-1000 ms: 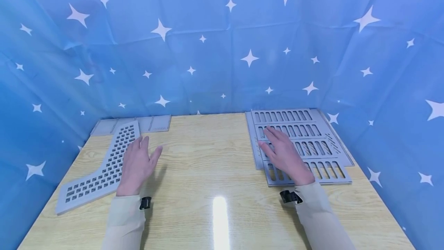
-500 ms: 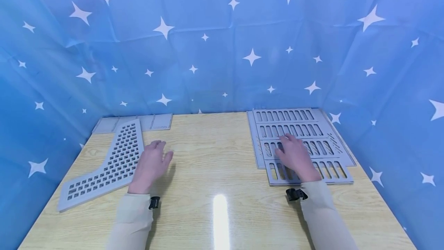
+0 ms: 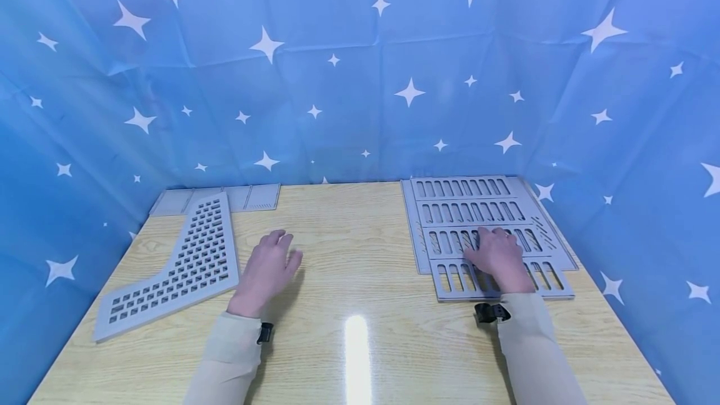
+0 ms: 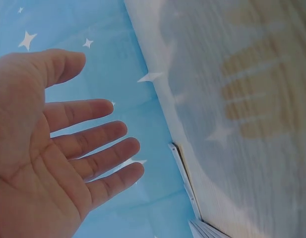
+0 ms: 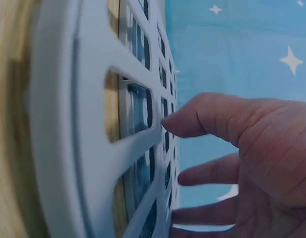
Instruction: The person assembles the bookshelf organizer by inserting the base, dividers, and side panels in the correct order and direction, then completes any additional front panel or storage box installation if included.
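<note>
Right grip (image 3: 499,259), loosely spread, over the front slotted panel (image 3: 467,295) (long axis sideways, ends left and right)

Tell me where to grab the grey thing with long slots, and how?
Probably pinch the front edge of the slotted panel, coming from the person's side. That edge sticks out past the flat panel underneath, so it looks easiest to get hold of.
</note>
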A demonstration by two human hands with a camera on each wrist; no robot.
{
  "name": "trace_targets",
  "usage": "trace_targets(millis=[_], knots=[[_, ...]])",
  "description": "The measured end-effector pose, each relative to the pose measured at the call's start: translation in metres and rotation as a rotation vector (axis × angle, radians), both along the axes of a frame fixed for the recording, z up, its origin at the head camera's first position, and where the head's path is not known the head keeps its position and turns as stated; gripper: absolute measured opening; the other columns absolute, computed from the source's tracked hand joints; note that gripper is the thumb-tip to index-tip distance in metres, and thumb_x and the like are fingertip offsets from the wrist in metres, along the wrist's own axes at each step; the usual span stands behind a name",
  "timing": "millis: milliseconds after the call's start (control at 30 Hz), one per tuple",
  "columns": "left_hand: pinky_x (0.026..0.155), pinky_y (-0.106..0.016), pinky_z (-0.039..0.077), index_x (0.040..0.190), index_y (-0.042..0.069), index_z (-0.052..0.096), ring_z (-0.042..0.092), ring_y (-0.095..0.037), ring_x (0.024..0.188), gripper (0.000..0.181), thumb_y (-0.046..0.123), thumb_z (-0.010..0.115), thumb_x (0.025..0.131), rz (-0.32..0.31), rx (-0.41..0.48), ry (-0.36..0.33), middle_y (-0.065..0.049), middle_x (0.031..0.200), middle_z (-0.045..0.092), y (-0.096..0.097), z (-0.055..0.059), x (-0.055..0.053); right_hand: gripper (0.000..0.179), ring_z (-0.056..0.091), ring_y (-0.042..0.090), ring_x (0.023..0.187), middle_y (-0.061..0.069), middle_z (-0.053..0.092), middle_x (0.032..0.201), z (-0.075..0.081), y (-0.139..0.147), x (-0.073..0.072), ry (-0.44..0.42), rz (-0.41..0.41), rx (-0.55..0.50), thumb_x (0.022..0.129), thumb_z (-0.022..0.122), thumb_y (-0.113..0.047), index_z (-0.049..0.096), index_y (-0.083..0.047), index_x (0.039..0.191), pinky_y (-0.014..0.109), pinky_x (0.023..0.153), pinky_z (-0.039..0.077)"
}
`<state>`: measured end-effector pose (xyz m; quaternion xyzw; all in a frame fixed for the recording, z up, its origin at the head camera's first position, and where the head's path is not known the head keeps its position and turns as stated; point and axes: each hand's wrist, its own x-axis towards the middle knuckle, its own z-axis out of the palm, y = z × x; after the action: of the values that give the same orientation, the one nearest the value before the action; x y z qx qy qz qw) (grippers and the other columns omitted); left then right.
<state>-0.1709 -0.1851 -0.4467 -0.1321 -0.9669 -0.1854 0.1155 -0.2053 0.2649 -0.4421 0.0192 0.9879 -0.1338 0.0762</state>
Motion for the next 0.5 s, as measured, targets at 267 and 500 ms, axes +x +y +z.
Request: trace_targets(millis=[267, 500], knots=[[0.102, -0.057, 0.05, 0.127, -0.013, 0.063, 0.06, -0.048, 0.121, 0.041, 0.018, 0.066, 0.1, -0.03, -0.019, 0.01, -0.034, 0.133, 0.06, 0.007, -0.003, 0.001, 0.075, 0.043, 0.066, 0.123, 0.047, 0.046, 0.137, 0.001, 0.007, -0.001, -0.066, 0.067, -0.007, 0.097, 0.06, -0.037, 0.041, 0.017, 0.146, 0.074, 0.096, 0.041], [0.105, -0.058, 0.048, 0.131, -0.011, 0.061, 0.057, -0.047, 0.126, 0.044, 0.021, 0.064, 0.101, -0.027, -0.036, -0.04, -0.032, 0.138, 0.057, 0.013, -0.003, 0.002, 0.075, 0.053, 0.062, 0.113, 0.045, 0.051, 0.132, 0.003, 0.013, -0.003, -0.054, 0.075, -0.029, 0.094, 0.066, -0.031, 0.042, 0.017, 0.145, 0.068, 0.09, 0.047]])
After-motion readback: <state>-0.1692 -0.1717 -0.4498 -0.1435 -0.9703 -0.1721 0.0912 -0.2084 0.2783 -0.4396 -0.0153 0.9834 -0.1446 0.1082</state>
